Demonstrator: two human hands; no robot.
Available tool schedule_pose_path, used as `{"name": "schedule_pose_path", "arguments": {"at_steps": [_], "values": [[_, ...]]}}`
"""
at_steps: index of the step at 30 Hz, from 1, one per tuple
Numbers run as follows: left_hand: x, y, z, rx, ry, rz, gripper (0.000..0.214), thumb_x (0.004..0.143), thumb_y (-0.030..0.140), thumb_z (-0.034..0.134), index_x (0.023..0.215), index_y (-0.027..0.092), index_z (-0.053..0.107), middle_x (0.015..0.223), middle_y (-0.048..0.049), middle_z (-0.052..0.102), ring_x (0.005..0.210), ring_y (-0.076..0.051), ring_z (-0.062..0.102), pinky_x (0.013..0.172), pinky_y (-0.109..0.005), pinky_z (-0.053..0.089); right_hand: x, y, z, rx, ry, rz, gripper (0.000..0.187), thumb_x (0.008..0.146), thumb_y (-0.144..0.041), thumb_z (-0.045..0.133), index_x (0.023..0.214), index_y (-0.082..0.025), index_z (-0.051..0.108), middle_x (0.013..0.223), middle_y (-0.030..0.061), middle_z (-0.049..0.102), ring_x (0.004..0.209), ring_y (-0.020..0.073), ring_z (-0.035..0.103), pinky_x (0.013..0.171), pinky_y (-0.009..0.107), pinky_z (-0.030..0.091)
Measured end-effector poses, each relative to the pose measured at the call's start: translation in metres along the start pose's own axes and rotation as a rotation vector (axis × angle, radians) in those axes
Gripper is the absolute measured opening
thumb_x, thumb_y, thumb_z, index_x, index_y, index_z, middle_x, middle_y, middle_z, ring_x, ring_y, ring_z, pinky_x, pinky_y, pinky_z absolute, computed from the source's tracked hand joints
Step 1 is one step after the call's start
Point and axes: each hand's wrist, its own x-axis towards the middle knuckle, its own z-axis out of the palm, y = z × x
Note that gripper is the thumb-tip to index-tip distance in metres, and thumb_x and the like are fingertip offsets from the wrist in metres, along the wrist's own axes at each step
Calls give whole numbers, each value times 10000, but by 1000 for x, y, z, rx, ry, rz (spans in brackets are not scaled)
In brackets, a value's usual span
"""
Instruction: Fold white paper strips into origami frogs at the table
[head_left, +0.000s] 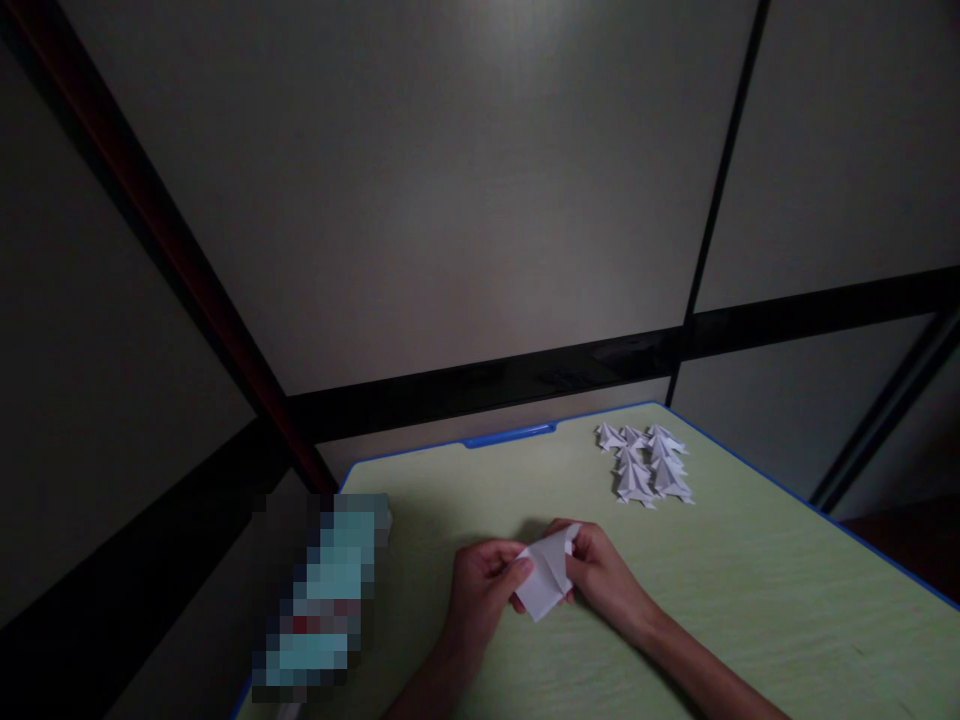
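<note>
Between my two hands is a small sheet of folded white paper (546,575), held just above the table with a crease running across it. My left hand (484,585) pinches its left edge, thumb on top and fingers underneath. At the upper right corner, my right hand (592,560) grips the paper between thumb and fingers, and a folded flap stands up there. Parts of the fingers of both hands are hidden behind the paper.
Several folded white paper figures (651,468) sit in rows at the table's back right. The pale green table (450,490) has a blue edge and a blue handle (511,436). A blurred teal item (330,590) lies at left. Cabinet panels (465,220) rise behind.
</note>
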Motion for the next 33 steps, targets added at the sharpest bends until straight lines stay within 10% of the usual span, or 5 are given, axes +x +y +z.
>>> {"name": "schedule_pose_path", "arguments": {"at_steps": [17, 33], "values": [[-1, 0, 3, 63, 18, -5, 341, 557, 428, 564, 434, 119, 487, 350, 47, 415, 310, -63, 390, 276, -160, 310, -3, -5, -4, -193, 44, -209, 239, 685, -302, 501, 534, -124, 551, 606, -10, 406, 522, 96, 424, 428, 190, 326], [-1, -1, 2, 151, -33, 16, 318, 580, 404, 537, 432, 127, 496, 352, 51, 378, 308, -61, 354, 283, -166, 276, -2, -4, -1, 39, 57, -38, 102, 569, -200, 604, 631, -137, 554, 488, -41, 510, 428, 77, 440, 396, 174, 329]]}}
